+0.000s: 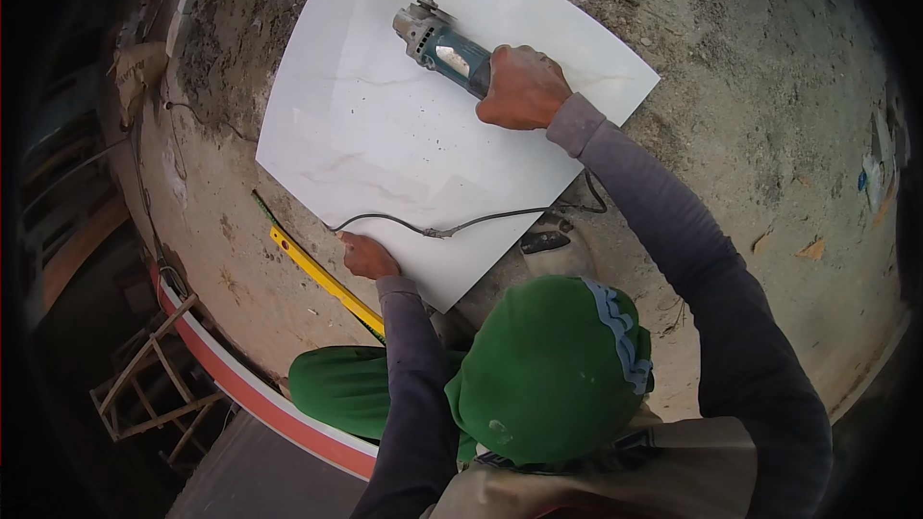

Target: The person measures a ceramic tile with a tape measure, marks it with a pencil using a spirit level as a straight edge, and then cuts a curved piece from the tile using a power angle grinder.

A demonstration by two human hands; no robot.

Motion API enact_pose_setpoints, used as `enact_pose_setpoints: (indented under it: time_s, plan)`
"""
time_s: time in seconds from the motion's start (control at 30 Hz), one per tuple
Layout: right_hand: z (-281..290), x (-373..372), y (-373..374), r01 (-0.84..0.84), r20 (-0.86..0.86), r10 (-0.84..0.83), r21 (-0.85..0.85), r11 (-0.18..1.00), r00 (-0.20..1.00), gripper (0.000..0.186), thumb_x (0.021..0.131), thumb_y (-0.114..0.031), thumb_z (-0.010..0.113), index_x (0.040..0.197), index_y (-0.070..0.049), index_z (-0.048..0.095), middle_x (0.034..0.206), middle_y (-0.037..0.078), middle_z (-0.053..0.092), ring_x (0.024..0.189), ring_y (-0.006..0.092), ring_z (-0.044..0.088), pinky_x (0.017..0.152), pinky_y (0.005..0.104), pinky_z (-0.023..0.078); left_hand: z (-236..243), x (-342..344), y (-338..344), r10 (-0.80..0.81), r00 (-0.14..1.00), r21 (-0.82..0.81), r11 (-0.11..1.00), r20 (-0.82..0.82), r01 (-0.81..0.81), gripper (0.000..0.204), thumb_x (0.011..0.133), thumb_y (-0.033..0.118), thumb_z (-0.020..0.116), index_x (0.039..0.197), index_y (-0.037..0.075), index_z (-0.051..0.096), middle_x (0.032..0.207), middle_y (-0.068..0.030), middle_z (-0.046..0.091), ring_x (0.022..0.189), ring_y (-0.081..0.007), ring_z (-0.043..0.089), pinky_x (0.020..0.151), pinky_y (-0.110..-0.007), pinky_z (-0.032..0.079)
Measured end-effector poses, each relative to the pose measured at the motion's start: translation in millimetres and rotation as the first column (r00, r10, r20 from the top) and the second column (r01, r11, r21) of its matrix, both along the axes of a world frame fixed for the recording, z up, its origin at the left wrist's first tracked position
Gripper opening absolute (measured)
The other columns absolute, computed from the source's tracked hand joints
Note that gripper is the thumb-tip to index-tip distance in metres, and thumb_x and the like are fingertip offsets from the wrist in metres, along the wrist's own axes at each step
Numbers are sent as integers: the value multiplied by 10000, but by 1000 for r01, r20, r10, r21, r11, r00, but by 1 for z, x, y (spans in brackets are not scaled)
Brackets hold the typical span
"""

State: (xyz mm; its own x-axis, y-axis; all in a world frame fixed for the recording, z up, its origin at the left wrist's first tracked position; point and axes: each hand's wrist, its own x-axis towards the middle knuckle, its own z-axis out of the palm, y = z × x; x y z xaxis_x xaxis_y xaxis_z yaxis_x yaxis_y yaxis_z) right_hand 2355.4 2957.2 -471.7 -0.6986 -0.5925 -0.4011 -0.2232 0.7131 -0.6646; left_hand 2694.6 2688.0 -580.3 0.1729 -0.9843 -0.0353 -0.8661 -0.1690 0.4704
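My right hand [524,86] is closed round a teal angle grinder [447,58], its disc at a thin straight line near the top of a large white, faintly veined tile [375,135]. The grinder's black cord [481,216] runs across the tile's lower part. At the tile's lower-left edge is my left hand [370,255], fingers curled close to the cord; whether they grip tile or cord is unclear. A yellow level [327,279] lies beside that hand on the dusty ground.
My green-clad legs [543,365] and a foot [546,242] are below the tile. A red-and-white curved edge [250,384] borders the ground at lower left, with a wooden frame [154,384] beyond it. A sack [139,72] and loose cables sit at left.
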Motion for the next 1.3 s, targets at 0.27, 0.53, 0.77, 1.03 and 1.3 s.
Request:
enact_pose_setpoints:
  time_s: [0.27, 0.53, 0.77, 1.03, 1.3]
  plan:
    - [-7, -6, -13, 33, -16, -34, -44, 998, 999, 371, 681, -182, 701, 906, 111, 745, 873, 295, 757, 849, 452, 768, 881, 492, 626, 4, -11, 10, 22, 998, -33, 999, 51, -21, 815, 1094, 583, 477, 1033, -181, 755, 1068, -392, 745, 1008, -546, 718, 939, -604, 564]
    - [-13, 1, -3, 45, -49, -46, -4, 999, 998, 361, 673, -241, 750, 916, 20, 808, 905, 249, 780, 873, 424, 781, 840, 478, 640, 2, -7, 5, 15, 998, -64, 998, 58, -12, 831, 1092, 591, 488, 975, -190, 746, 1028, -389, 746, 957, -541, 717, 906, -596, 564]
    - [-2, 4, 7, 14, 27, -14, -5, 1000, 1000, 415, 704, -198, 713, 984, 107, 729, 902, 291, 756, 885, 453, 770, 895, 493, 624, 0, -3, 3, 0, 1000, -51, 999, 20, 1, 840, 1091, 599, 487, 943, -188, 739, 992, -392, 742, 921, -543, 709, 877, -604, 554]
    - [2, 7, 17, 9, 44, -10, 16, 1000, 999, 476, 719, -202, 714, 1073, 116, 699, 961, 296, 752, 909, 448, 766, 909, 488, 618, 4, -9, 9, -6, 999, -78, 997, 50, 10, 812, 1094, 566, 501, 939, -196, 733, 977, -387, 742, 904, -529, 705, 874, -588, 553]
    - [0, 13, 25, 19, 41, -20, 37, 999, 999, 489, 734, -209, 718, 1095, 119, 693, 973, 303, 749, 928, 463, 762, 920, 492, 615, -4, -1, 2, -11, 999, -53, 999, 33, 13, 812, 1098, 555, 494, 956, -208, 733, 985, -386, 743, 910, -524, 706, 886, -590, 549]
